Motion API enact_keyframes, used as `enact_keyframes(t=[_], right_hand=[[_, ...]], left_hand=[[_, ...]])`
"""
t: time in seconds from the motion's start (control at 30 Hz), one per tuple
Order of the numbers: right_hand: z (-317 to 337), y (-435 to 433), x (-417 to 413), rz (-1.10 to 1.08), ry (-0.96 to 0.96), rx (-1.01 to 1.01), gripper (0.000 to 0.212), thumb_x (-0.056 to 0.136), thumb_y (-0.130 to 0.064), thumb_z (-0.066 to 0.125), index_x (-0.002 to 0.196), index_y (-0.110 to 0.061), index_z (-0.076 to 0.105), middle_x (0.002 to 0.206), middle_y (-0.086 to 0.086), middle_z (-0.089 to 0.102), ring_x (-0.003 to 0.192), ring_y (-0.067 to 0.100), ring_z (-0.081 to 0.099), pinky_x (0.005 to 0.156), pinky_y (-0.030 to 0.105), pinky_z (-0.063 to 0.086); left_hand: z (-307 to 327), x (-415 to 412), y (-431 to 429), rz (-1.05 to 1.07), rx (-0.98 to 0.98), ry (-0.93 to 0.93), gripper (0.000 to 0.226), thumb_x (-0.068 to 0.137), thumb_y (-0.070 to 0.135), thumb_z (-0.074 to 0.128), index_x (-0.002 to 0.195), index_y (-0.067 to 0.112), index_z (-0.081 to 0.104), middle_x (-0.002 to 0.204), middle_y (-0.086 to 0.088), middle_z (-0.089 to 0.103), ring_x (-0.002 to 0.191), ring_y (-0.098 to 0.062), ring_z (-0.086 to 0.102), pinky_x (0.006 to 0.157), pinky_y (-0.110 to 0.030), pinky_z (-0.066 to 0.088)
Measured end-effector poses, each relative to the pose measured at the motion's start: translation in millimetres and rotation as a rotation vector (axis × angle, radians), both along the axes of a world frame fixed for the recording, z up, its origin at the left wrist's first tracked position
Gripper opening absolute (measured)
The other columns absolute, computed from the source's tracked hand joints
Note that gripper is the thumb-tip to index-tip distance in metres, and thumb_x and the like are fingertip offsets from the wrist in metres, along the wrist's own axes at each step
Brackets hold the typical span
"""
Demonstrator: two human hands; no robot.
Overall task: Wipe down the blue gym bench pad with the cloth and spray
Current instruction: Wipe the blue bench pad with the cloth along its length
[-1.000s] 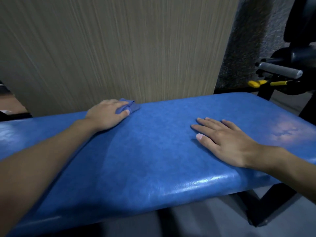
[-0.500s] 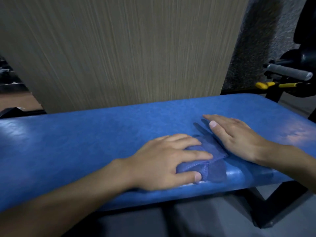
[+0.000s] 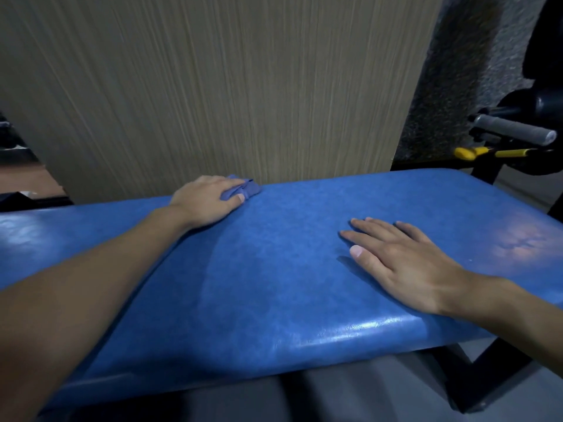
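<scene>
1. Bench pad (image 3: 274, 284) spans the lower half of the frame, left to right. Its glossy near edge is at bottom centre, with a black frame leg (image 3: 475, 382) under it at lower right.
2. Right grip (image 3: 405, 263): right of centre, palm down on the pad, fingers straight, holding nothing. My read: it's a brace, taking body weight while the other arm reaches.
3. The left forearm runs diagonally from lower left across the pad. It needs full reach to hit the far side.
4. Left grip (image 3: 207, 199): at the pad's far edge, left of centre, fingers and thumb closed round the bunched cloth (image 3: 245, 187) and pressing it onto the pad. The cloth pokes out past the fingertips to the right. It's probably bunched to put more pressure on the rounded edge.
5. Likely step: the far end of a wipe stroke.
6. Pale sheen patch (image 3: 515, 242) at the pad's right end. Can't tell whether it's residue or reflection.
7. Spray isn't in view.
8. A wood-grain panel (image 3: 228, 86) stands just behind the far edge.
9. A grey handle (image 3: 515, 132) and yellow lever (image 3: 475, 152) at upper right are well apart from both grips.
</scene>
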State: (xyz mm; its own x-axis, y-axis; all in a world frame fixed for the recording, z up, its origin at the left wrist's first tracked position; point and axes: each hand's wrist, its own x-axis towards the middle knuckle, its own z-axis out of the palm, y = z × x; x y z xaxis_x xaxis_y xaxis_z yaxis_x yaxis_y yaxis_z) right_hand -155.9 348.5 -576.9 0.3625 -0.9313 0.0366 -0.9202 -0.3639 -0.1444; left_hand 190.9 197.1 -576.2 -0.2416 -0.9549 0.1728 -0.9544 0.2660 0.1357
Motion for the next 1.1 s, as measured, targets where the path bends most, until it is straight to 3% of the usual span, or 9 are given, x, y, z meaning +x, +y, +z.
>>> enact_keyframes(t=[0.1, 0.17, 0.27, 0.37, 0.57, 0.73, 0.87, 1.0, 1.1], right_hand=[[1.0, -0.1, 0.1, 0.007, -0.013, 0.003, 0.072, 0.085, -0.064, -0.006, 0.148, -0.043, 0.021, 0.158, -0.022, 0.01, 0.145, -0.003, -0.002, 0.119, 0.034, -0.001], [0.0, -1.6, -0.7, 0.004, -0.037, -0.004, 0.077, 0.082, -0.068, -0.009, 0.147, -0.043, 0.022, 0.157, -0.023, 0.015, 0.144, -0.004, 0.002, 0.119, 0.033, 0.001], [1.3, -5.8, -1.7, -0.041, -0.157, -0.052, 0.08, 0.082, -0.068, -0.006, 0.146, -0.037, 0.03, 0.153, -0.02, 0.03, 0.142, -0.002, 0.018, 0.118, 0.034, 0.011], [6.1, -7.8, -1.8, -0.054, -0.242, -0.112, 0.078, 0.086, -0.069, -0.001, 0.144, -0.033, 0.036, 0.149, -0.017, 0.037, 0.139, 0.001, 0.028, 0.117, 0.039, 0.018], [2.3, 0.5, 11.9, 0.006, -0.055, -0.042, 0.088, 0.073, -0.071, -0.011, 0.15, -0.039, 0.02, 0.158, -0.02, 0.017, 0.145, -0.003, 0.005, 0.12, 0.035, 0.006], [-1.4, 0.9, 14.2, 0.027, 0.012, -0.015, 0.085, 0.074, -0.071, -0.015, 0.149, -0.045, 0.015, 0.159, -0.023, 0.005, 0.145, -0.003, -0.006, 0.12, 0.035, 0.0], [-1.2, 0.8, 14.6, 0.021, 0.024, -0.013, 0.084, 0.074, -0.071, -0.014, 0.149, -0.045, 0.015, 0.159, -0.022, 0.005, 0.145, -0.002, -0.005, 0.12, 0.035, -0.001], [-1.5, 0.0, 14.5, 0.028, 0.012, -0.016, 0.081, 0.078, -0.071, -0.012, 0.149, -0.044, 0.018, 0.159, -0.023, 0.008, 0.145, -0.003, -0.004, 0.119, 0.034, -0.001], [-0.2, 0.5, 14.6, 0.009, -0.015, -0.002, 0.069, 0.087, -0.065, -0.003, 0.148, -0.042, 0.021, 0.157, -0.023, 0.013, 0.144, -0.004, 0.001, 0.118, 0.032, 0.0]], left_hand=[[3.5, -24.8, 43.9, -0.101, -0.023, -0.015, 0.062, 0.085, 0.072, 0.024, 0.14, 0.049, 0.04, 0.142, 0.021, 0.047, 0.136, -0.011, 0.038, 0.111, -0.039, 0.034], [4.7, -47.9, 85.2, -0.248, -0.028, -0.04, 0.061, 0.085, 0.071, 0.025, 0.141, 0.051, 0.039, 0.147, 0.018, 0.043, 0.138, -0.009, 0.035, 0.112, -0.033, 0.03], [4.1, -87.2, 154.8, -0.521, -0.067, -0.073, 0.055, 0.091, 0.066, 0.03, 0.142, 0.049, 0.038, 0.151, 0.013, 0.04, 0.139, -0.009, 0.032, 0.113, -0.029, 0.026], [2.3, -99.3, 183.6, -0.64, -0.117, -0.073, 0.051, 0.095, 0.062, 0.034, 0.143, 0.048, 0.037, 0.151, 0.013, 0.038, 0.139, -0.008, 0.03, 0.112, -0.026, 0.024], [7.7, -68.0, 125.7, -0.522, 0.035, 0.001, 0.055, 0.09, 0.069, 0.037, 0.142, 0.05, 0.037, 0.148, 0.021, 0.034, 0.137, 0.0, 0.029, 0.112, -0.028, 0.028], [2.9, 11.3, 29.3, -0.17, 0.016, 0.047, 0.074, 0.081, 0.083, 0.026, 0.14, 0.042, 0.045, 0.141, 0.009, 0.049, 0.135, -0.016, 0.041, 0.115, -0.036, 0.029], [1.8, 36.5, -0.8, 0.051, 0.02, 0.017, 0.058, 0.087, 0.074, 0.028, 0.139, 0.052, 0.04, 0.139, 0.01, 0.053, 0.131, -0.018, 0.044, 0.109, -0.043, 0.035], [4.3, 3.6, 43.0, -0.038, -0.021, -0.012, 0.057, 0.09, 0.068, 0.029, 0.141, 0.045, 0.044, 0.144, 0.017, 0.048, 0.137, -0.015, 0.037, 0.11, -0.037, 0.032], [6.3, -33.9, 106.2, -0.27, -0.015, -0.034, 0.061, 0.086, 0.073, 0.025, 0.141, 0.051, 0.039, 0.147, 0.016, 0.043, 0.138, -0.009, 0.035, 0.113, -0.037, 0.032]])
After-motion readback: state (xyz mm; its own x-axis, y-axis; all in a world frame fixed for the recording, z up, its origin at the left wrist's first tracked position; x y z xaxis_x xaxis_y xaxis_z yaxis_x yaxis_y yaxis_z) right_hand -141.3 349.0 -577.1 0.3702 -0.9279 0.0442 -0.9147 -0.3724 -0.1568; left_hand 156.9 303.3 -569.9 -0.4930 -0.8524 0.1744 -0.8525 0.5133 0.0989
